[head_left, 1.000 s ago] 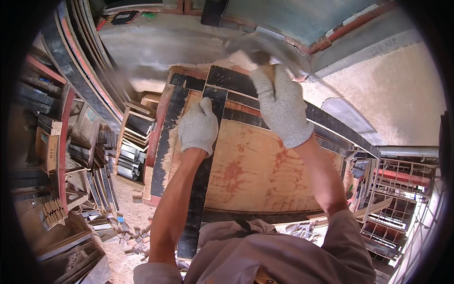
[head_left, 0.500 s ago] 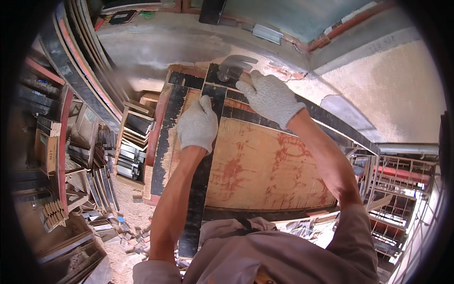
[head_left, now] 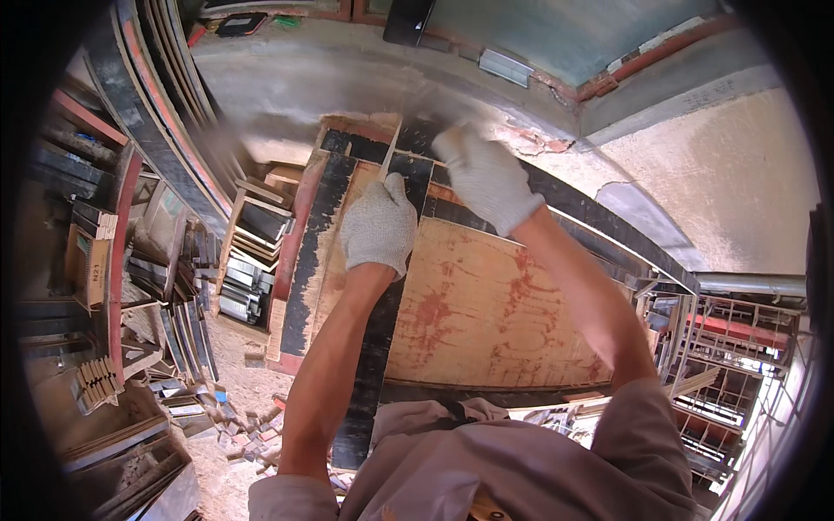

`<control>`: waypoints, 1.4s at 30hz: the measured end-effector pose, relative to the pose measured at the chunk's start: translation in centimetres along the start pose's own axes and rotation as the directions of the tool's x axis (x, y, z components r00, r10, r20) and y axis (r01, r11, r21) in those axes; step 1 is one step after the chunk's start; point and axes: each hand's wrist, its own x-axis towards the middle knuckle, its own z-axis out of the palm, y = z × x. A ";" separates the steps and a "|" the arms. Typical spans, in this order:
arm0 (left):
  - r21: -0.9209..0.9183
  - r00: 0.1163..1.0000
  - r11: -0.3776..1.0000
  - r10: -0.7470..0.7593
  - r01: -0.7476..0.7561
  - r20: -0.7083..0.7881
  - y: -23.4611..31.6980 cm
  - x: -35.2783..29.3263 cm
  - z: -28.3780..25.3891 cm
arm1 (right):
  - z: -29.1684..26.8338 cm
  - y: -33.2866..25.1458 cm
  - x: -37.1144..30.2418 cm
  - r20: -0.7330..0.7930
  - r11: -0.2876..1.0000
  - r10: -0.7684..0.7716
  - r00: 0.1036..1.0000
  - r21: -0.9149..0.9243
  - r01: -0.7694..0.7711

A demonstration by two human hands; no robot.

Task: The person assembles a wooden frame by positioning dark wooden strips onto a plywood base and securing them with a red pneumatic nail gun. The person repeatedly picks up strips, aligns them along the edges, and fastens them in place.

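Observation:
My right hand point(head_left: 488, 178), in a white knitted glove, is closed around a claw hammer point(head_left: 432, 106). The hammer is smeared by motion over the far end of a panel made of black-faced strips. My left hand point(head_left: 380, 224), gloved alike, is closed with its thumb uppermost and rests along a long black strip point(head_left: 375, 356). Whatever its fingers pinch is hidden. That strip runs from the panel's far side down toward my body. To its right lies a tan plywood sheet point(head_left: 495, 321) with reddish stains; narrower black strips border it on the far side.
A concrete wall point(head_left: 695, 187) rises at the right, above a grey pipe point(head_left: 751, 284) and metal scaffolding point(head_left: 738, 347). Long curved-looking boards point(head_left: 161, 130) lean at the far left. Beside the panel, a wooden rack point(head_left: 248, 260) holds offcuts, and scraps point(head_left: 248, 434) litter the ground.
The hammer, whose head showed clearly at the panel's far end, is now a blur. My right hand has tilted and shifted slightly left over the panel. My left hand keeps its place on the strip.

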 end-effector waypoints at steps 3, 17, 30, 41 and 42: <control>0.009 0.995 0.998 0.069 -0.069 -0.069 0.4 0.5 0.0 | -3.0 0.2 2.6 0.125 1.000 -0.026 0.992 0.020 0.023; 0.046 0.998 0.998 0.044 -0.041 -0.051 0.4 -0.2 -0.7 | 0.1 -1.4 0.1 -0.027 0.998 0.051 0.998 0.038 -0.050; 0.135 0.997 0.990 0.039 -0.030 -0.061 -1.3 3.0 1.9 | -0.5 0.2 -6.1 -0.077 0.975 0.012 0.997 0.223 0.006; 0.637 0.936 0.758 0.312 -0.142 -0.163 -3.8 2.5 2.8 | 9.7 11.5 -54.4 0.569 0.138 0.605 0.556 0.613 -0.778; 0.768 0.928 0.625 0.354 -0.142 -0.117 -3.8 1.0 2.2 | 11.5 13.9 -57.8 0.536 -0.002 0.687 0.491 0.677 -0.736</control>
